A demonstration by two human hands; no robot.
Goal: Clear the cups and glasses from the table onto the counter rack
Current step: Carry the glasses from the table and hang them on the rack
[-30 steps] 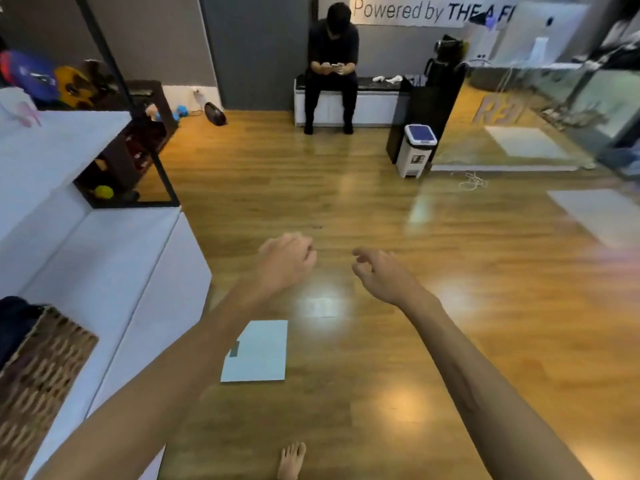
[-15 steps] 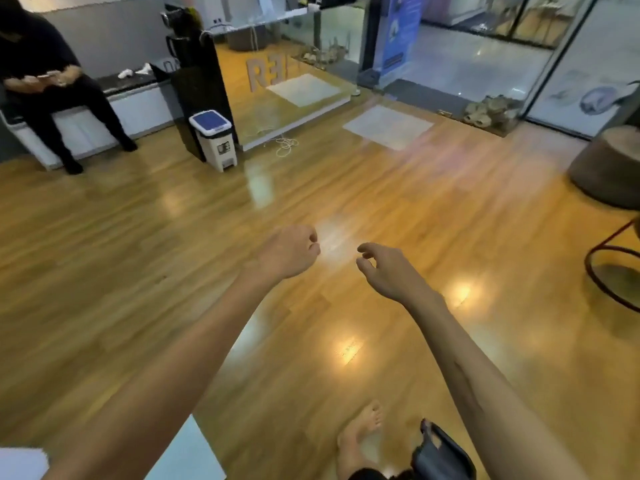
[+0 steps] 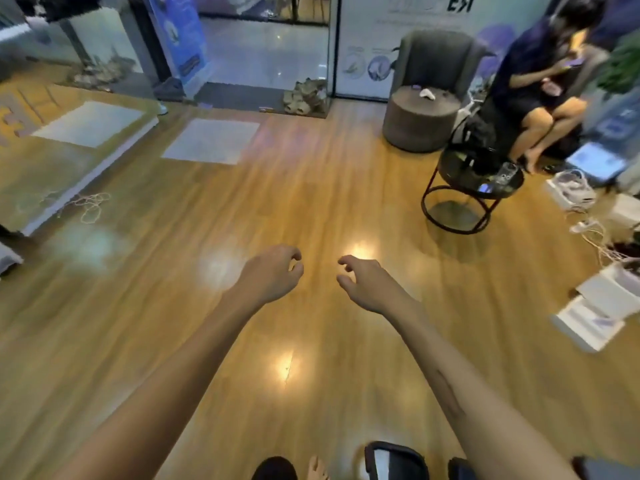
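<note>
Glossy wooden plank floor (image 3: 311,188) filled the view. Left hand (image 3: 268,275) and right hand (image 3: 369,284) hovered over it, grips loosely curled, empty. Round black metal-framed counter (image 3: 472,181) stood far right; cups on it too blurred to tell.

both arms reach forward over the floor (image 3: 311,209), the left hand (image 3: 272,275) and the right hand (image 3: 369,284) side by side near the middle, apart from each other and touching nothing. ahead and to the right stands a round side table (image 3: 479,181) with small items on its tabletop; behind it a round stool (image 3: 420,119), and behind that an armchair (image 3: 438,62). right of the side table sits a person (image 3: 540,81). cables (image 3: 588,223) and flat boxes (image 3: 595,306) lie on the floor at far right. a raised platform (image 3: 69,150) lies at far left, a loose cord (image 3: 90,204) on the floor beside its edge.
</note>
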